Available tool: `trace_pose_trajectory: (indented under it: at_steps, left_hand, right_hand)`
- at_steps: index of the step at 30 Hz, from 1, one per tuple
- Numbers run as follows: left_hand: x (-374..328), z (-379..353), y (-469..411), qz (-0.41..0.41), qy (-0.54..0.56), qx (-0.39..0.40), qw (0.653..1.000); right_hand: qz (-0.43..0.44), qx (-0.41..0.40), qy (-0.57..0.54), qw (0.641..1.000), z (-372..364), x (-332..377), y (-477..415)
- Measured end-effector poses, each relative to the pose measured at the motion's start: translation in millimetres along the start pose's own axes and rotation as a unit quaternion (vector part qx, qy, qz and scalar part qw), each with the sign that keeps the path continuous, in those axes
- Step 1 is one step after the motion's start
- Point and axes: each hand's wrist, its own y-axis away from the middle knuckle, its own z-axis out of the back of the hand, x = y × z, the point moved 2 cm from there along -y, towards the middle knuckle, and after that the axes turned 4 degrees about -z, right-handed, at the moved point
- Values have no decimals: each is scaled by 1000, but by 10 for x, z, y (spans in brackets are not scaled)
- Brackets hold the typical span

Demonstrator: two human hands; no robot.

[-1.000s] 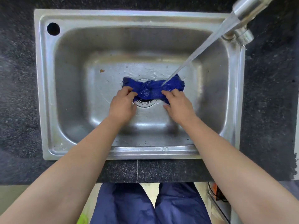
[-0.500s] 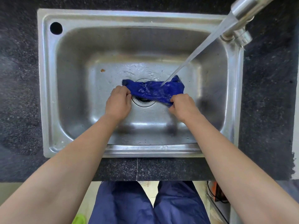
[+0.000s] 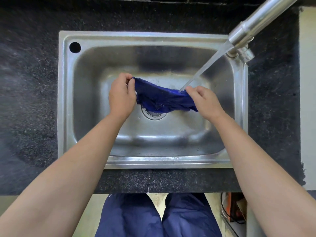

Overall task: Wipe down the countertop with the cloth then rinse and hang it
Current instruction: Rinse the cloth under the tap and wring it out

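The dark speckled countertop (image 3: 29, 100) surrounds a steel sink (image 3: 65, 103), which has a round hole (image 3: 74, 47) at its 10 o'clock corner. Over the basin, at 10 o'clock from the drain (image 3: 153, 115), the left hand (image 3: 121, 96) pinches one end of the blue cloth (image 3: 160, 98), fingers curled round its corner. The cloth sags between both hands above the drain. At 2 o'clock from the drain the right hand (image 3: 204, 100) pinches the other end between thumb and fingers. Water (image 3: 205, 67) from the tap (image 3: 253, 26) at the sink's 2 o'clock corner strikes the cloth beside the right fingertips.
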Motion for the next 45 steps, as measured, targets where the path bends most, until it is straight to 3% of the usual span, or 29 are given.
trace_pose_trajectory:
  at_steps: [5,8,17,21,24,26,29,32,34,38,42,45]
  left_hand:
    - [-194,66,-106,32,20,15,999]
    - [-387,144,-196,19,83,7,996]
    - [-1247,673,-416,-141,74,-130,979]
    - [-1132,704,-151,-141,39,-150,978]
    - [-691,563,136,-110,-71,-55,990]
    - [-374,432,349,-73,-162,85,980]
    - [-28,241,662,-32,-271,337,901]
    - [104,122,826,2,-354,485,799]
    - [152,74,835,8,-371,494,786]
    - [265,-41,774,-88,-374,371,845]
    - [269,-224,707,-121,-350,391,842]
    - [268,-365,623,-118,-367,399,832]
  right_hand:
    - [67,-12,142,988,229,42,-69]
    - [89,-81,143,982,446,211,-47]
    - [191,-248,109,944,916,846,361]
    - [217,-222,112,944,805,683,423]
    - [185,-131,177,958,485,279,388]
    - [126,-29,239,962,222,-17,392]
    - [48,160,328,930,-162,-379,467]
    - [-24,263,336,904,-359,-540,536]
    - [-63,287,309,904,-376,-562,532]
    - [-55,219,316,922,-338,-646,365]
    - [-3,103,317,943,-351,-673,178]
    - [22,78,341,937,-414,-612,85]
